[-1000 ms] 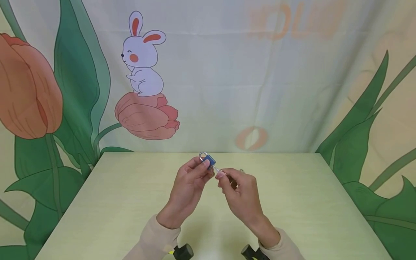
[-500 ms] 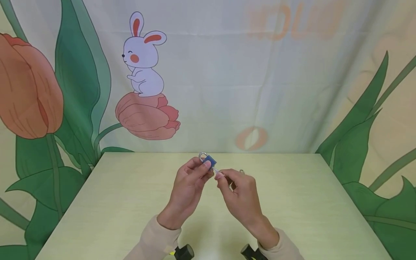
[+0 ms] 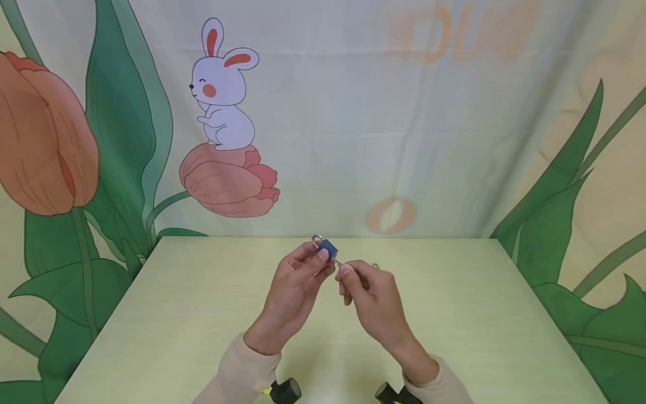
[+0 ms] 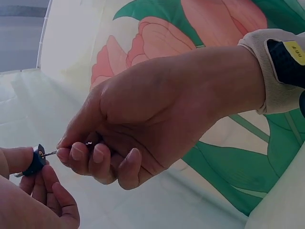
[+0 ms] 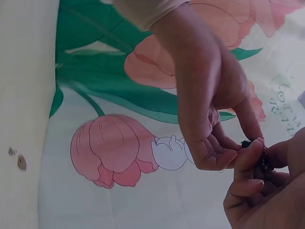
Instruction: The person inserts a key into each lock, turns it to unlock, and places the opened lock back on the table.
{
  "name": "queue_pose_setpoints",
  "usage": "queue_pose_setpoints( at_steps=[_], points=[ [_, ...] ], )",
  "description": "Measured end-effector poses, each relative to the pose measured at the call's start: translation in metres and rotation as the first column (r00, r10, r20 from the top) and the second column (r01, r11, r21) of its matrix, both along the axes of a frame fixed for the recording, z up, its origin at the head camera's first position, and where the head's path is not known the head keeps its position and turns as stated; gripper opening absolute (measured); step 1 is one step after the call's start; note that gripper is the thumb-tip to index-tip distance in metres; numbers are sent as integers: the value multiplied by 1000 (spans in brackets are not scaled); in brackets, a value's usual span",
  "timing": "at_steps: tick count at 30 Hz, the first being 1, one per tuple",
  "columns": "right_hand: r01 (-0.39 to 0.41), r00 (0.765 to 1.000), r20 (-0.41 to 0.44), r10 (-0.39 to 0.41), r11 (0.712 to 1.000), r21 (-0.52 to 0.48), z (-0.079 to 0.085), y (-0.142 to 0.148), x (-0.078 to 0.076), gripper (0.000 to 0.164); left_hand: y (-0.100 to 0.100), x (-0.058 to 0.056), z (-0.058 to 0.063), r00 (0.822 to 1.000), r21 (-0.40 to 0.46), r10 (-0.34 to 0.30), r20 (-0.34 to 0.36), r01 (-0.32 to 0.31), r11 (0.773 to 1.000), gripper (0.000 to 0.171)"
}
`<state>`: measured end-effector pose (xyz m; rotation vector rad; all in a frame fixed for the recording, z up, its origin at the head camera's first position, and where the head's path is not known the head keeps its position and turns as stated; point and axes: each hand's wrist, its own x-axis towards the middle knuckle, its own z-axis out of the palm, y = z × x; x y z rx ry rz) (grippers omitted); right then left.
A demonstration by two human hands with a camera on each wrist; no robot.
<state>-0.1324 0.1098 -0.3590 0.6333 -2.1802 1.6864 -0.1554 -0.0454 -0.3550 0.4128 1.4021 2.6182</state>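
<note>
My left hand (image 3: 294,292) pinches a small blue padlock (image 3: 328,248) between thumb and fingers, its silver shackle up and to the left. From the right, my right hand (image 3: 375,300) holds a thin silver key (image 3: 338,262) between thumb and forefinger. In the left wrist view the key's shaft (image 4: 50,153) reaches the brass keyhole face of the padlock (image 4: 34,161); how deep it sits I cannot tell. The other fingers of my right hand (image 4: 128,129) curl around something small and shiny, mostly hidden. Dark metal bits (image 5: 267,164) show between the hands in the right wrist view.
Both hands are above a pale table (image 3: 202,292). A small brass-coloured piece (image 5: 22,162) and a small silver piece (image 5: 12,151) are on the pale surface in the right wrist view. A printed cloth (image 3: 328,112) with tulips and a rabbit hangs behind the table.
The padlock and my left fingertips have shifted slightly right and up. My right hand has turned a little, its lower fingers now showing beneath; the key stays at the padlock.
</note>
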Motion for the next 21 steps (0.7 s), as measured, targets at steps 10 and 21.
queue_pose_setpoints(
  at_steps=[10,21],
  points=[
    [-341,709,392,586,772,-537,3,18,-8,28,-2,-2,-5,995,-101,3,-99,-13,995,10],
    [-451,288,307,907,411,-792,0,27,-14,38,-8,-3,-4,955,-280,-25,-295,-61,958,14]
  ],
)
